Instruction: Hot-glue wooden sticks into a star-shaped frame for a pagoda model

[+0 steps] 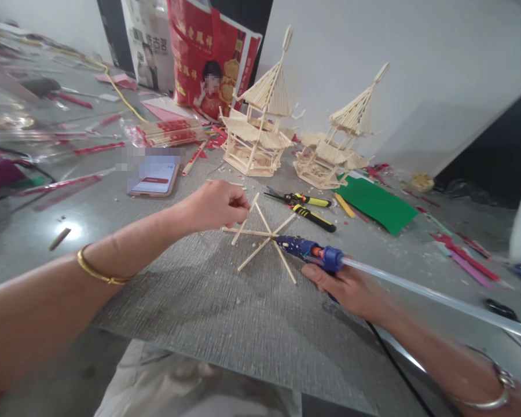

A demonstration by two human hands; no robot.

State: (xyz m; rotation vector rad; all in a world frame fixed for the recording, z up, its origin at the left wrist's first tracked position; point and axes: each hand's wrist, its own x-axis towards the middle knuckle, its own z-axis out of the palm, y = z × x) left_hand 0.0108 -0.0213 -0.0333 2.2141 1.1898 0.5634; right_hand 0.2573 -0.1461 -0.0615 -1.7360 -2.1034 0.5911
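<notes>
My right hand (pixel 345 285) is wrapped round a blue hot glue gun (pixel 301 248) with a long clear glue stick (pixel 417 292) running out of its back. The gun's nozzle is at the centre of a star of crossed wooden sticks (pixel 256 256) lying on the grey board. My left hand (pixel 226 205) is closed, fingertips pinched at a short wooden stick (pixel 243 225) that slants across the star's left arm. Whether that stick touches the arm I cannot tell. Just beyond the star lie yellow-and-black pliers (pixel 301 202), their jaws pointing left.
Two wooden-stick pagoda models (pixel 258 130) stand at the back, before a red bag (pixel 212 63). A phone (pixel 154 176) and bundled sticks (pixel 169 132) lie at left. Green card (pixel 373 202) lies at right, with scattered scraps. The gun's black cord (pixel 391 353) runs under my right forearm.
</notes>
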